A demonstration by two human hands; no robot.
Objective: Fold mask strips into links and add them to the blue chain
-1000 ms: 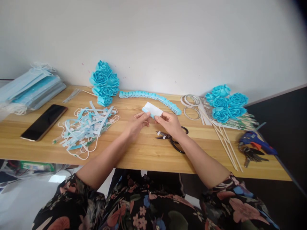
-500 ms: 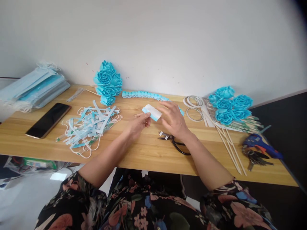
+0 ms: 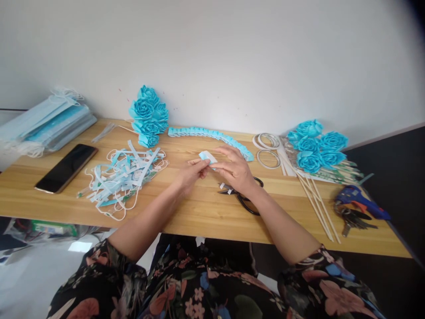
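Both hands meet over the middle of a wooden table (image 3: pixel 199 212). My left hand (image 3: pixel 191 170) pinches the near end of a small blue-and-white strip of mask fabric (image 3: pixel 206 156). My right hand (image 3: pixel 234 168) lies over the strip's other end, fingers stretched along it and pressing it, so only a short piece shows. Black scissors (image 3: pixel 242 195) lie on the table just under and behind my right hand. A row of folded blue pieces (image 3: pixel 212 135) runs along the table beyond my hands.
A heap of cut mask strips and ear loops (image 3: pixel 124 175) lies left, beside a black phone (image 3: pixel 66 167) and a stack of face masks (image 3: pixel 46 122). Blue fabric roses (image 3: pixel 148 115) stand at the back; more roses on sticks (image 3: pixel 314 148), tape rings (image 3: pixel 267 148), a glue gun (image 3: pixel 360 201) and keys lie right.
My right hand let go of the strip's end, swung over it and now presses down on it, so the strip looks much shorter. The left hand kept its pinch.
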